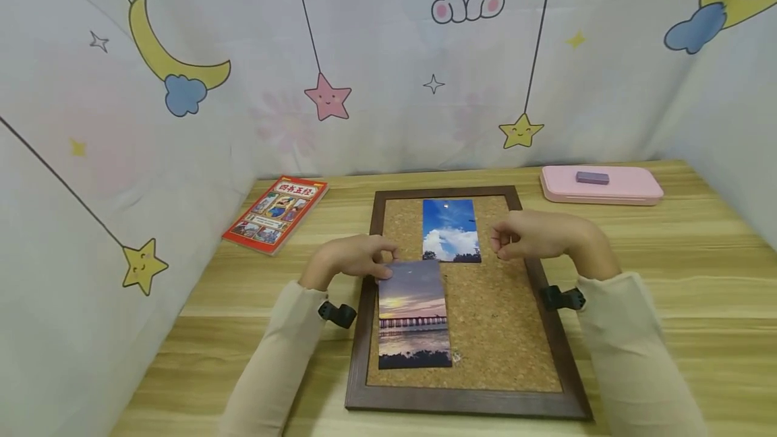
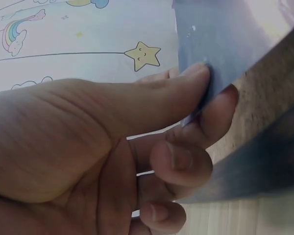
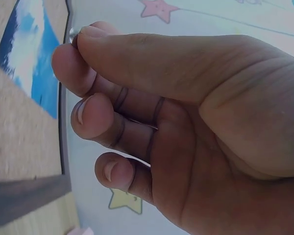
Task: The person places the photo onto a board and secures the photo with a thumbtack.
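Note:
A brown-framed cork board point(image 1: 546, 329) lies flat on the wooden table. A blue sky photo point(image 1: 450, 228) is on its upper middle, and a sunset pier photo point(image 1: 414, 319) lies below and left of it. My left hand point(image 1: 385, 267) pinches the sunset photo's top left corner; the left wrist view shows the thumb point(image 2: 198, 81) on top of the photo point(image 2: 220, 39) and a finger beneath. My right hand point(image 1: 496, 245) hovers just right of the sky photo point(image 3: 27, 63), thumb and forefinger pinching a small clear pin point(image 3: 73, 33).
A red picture book point(image 1: 276, 214) lies at the back left of the table. At the back right is a pink case point(image 1: 631, 187) with a purple block point(image 1: 591, 178) on top. A printed curtain closes in the back and both sides.

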The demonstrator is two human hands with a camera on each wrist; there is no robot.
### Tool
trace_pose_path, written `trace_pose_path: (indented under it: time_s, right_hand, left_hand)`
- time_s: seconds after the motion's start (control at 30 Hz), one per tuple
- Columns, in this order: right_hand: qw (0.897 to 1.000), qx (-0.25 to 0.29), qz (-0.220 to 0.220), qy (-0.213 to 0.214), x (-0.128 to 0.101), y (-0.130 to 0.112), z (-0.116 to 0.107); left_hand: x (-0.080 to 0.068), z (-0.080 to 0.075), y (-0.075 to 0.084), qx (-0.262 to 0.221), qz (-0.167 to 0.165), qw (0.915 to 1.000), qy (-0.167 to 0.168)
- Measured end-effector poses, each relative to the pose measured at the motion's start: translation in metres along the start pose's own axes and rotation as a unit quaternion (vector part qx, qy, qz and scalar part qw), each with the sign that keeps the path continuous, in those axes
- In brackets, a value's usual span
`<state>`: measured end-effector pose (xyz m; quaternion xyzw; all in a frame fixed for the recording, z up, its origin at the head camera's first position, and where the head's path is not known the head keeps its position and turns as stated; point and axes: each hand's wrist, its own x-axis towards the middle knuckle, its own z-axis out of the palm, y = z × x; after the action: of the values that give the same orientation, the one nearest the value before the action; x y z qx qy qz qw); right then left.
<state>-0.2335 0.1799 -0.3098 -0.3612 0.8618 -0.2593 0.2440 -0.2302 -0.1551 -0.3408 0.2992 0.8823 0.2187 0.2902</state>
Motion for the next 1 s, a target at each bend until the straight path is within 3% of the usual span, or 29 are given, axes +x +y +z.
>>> trace_pose_path:
  time_s: [0.3, 0.53, 0.67, 1.0]
  right_hand:
    - [1.0, -0.003, -0.021, -0.001, 0.013, -0.007, 0.002]
    - [0.999, 0.007, -0.044, 0.002, 0.022, -0.008, 0.006]
    - [0.999, 0.005, -0.049, 0.005, 0.026, -0.009, 0.006]
    - [0.997, 0.006, -0.071, -0.002, 0.039, -0.001, 0.013]
  left_hand:
    - [0.015, 0.005, 0.009, -0.006, -0.016, 0.9999, -0.003]
    - [0.025, 0.008, 0.013, -0.019, 0.023, 0.9996, 0.0]
    - [0.029, 0.009, 0.016, -0.026, 0.029, 0.9992, -0.006]
    - [0.04, 0.013, 0.023, 0.021, 0.023, 0.9995, 0.004]
